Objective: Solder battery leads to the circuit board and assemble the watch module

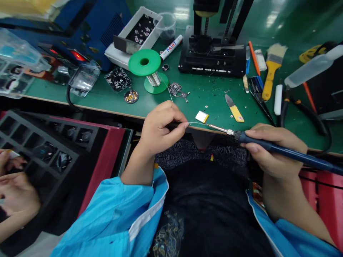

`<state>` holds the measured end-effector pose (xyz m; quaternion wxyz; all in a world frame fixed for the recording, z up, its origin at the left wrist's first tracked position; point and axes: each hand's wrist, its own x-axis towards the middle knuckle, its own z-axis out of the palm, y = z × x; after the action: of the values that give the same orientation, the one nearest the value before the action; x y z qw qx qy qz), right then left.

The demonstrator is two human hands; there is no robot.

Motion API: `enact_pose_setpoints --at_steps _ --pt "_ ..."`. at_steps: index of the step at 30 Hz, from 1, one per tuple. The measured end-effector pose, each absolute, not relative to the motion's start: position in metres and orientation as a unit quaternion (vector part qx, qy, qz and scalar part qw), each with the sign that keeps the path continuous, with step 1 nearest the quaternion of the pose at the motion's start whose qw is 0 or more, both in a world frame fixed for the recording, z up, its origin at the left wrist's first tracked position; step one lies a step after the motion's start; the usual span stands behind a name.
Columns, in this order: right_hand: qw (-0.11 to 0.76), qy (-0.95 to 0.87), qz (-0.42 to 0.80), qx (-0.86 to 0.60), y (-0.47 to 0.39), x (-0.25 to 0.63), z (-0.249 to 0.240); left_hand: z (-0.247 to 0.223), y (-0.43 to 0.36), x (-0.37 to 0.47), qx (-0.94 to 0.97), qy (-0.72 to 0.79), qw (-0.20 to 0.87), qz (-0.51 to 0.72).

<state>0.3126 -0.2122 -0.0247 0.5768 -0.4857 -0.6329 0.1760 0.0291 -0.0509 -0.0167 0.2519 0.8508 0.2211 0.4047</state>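
Observation:
My left hand (163, 128) is closed in a pinch on a thin solder wire (197, 123), whose end sticks out to the right; a dark thin object also shows between the fingers. My right hand (276, 148) is wrapped round the handle of a dark blue soldering iron (291, 153). The iron's metal tip points left, at or very near the wire end, by the bench's front edge. Just behind lies a small silver battery (202, 116) with a yellow edge. A green spool (145, 63) of wire stands behind my left hand.
A black fixture (213, 53) stands at the back. A yellow-handled blade (234, 108), brush (273, 67) and pliers (302, 107) lie right. Small circuit boards (175, 89) lie near the spool. At left, another person's hands (18, 189) are over a black foam tray (50, 142).

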Motion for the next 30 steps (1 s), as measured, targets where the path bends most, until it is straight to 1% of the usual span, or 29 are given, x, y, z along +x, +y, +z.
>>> enact_pose_setpoints --at_steps 30 --pt "0.573 -0.63 0.165 -0.497 -0.213 0.3113 -0.0261 -0.0174 -0.0521 0.0289 0.85 0.225 0.253 0.405"
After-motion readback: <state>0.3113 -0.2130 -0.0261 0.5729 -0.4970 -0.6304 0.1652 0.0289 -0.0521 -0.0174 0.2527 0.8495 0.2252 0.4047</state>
